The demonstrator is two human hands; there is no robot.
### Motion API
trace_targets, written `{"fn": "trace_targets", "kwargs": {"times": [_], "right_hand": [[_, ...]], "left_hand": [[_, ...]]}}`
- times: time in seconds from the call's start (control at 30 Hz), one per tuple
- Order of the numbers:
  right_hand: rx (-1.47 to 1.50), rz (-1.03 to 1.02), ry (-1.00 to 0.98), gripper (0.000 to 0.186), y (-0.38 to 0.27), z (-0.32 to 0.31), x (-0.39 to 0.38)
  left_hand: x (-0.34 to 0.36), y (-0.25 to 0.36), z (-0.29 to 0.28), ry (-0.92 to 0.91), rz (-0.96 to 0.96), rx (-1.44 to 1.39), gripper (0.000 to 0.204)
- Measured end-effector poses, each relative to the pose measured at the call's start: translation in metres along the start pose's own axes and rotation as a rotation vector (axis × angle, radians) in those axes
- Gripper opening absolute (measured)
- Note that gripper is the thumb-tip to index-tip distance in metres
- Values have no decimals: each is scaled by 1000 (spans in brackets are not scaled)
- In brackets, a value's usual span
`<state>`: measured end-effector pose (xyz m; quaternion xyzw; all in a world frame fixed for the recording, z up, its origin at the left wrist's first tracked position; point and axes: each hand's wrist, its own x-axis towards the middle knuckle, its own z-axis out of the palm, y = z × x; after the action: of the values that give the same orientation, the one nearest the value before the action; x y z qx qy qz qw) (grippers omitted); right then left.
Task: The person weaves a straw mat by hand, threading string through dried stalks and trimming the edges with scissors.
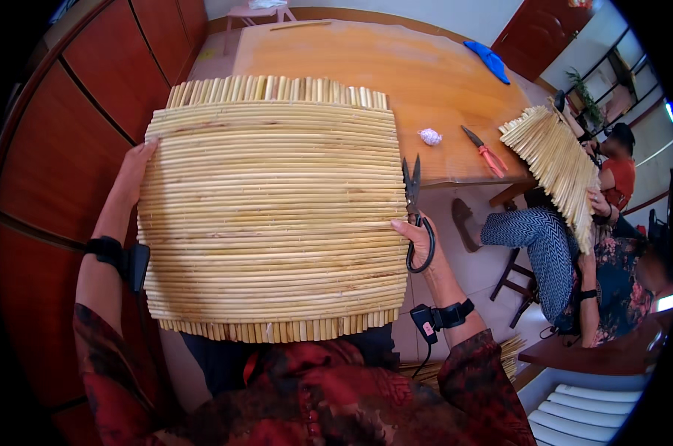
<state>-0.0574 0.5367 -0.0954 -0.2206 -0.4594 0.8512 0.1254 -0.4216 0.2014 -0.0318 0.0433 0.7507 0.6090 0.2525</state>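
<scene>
A square panel of pale yellow reed stalks (277,215) is held up in front of me. Its top layer runs crosswise, and the ends of an upright layer stick out along the far and near edges. My left hand (137,167) grips the panel's left edge, its fingers hidden behind. At the right edge, my right hand (420,236) has its thumb on the panel's face and also holds black scissors (412,182). The scissor blades point away from me, slightly apart, beside the panel's edge.
On the wooden table (440,97) lie a small pinkish-white ball (429,137), red-handled pliers (485,152) and a blue cloth-like item (488,61). At right, a seated person holds another reed panel (556,163). Red-brown cabinets (76,134) stand close on the left.
</scene>
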Motion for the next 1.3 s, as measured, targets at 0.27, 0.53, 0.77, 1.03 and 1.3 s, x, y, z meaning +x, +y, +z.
{"fn": "trace_targets", "kwargs": {"times": [0.27, 0.53, 0.77, 1.03, 1.3], "right_hand": [[128, -41, 27, 34, 20, -6, -7], [99, -138, 159, 36, 14, -3, -16], [63, -212, 205, 30, 22, -17, -12], [1, -323, 226, 32, 13, 10, -46], [-7, -221, 162, 24, 47, 19, -26]], "left_hand": [[-14, 13, 4, 146, 426, 296, 28], [-227, -37, 59, -563, 97, -169, 27], [-271, -140, 101, -363, -316, -617, 38], [-247, -141, 134, -49, -56, -805, 19], [-187, -123, 99, 78, 8, -735, 22]]}}
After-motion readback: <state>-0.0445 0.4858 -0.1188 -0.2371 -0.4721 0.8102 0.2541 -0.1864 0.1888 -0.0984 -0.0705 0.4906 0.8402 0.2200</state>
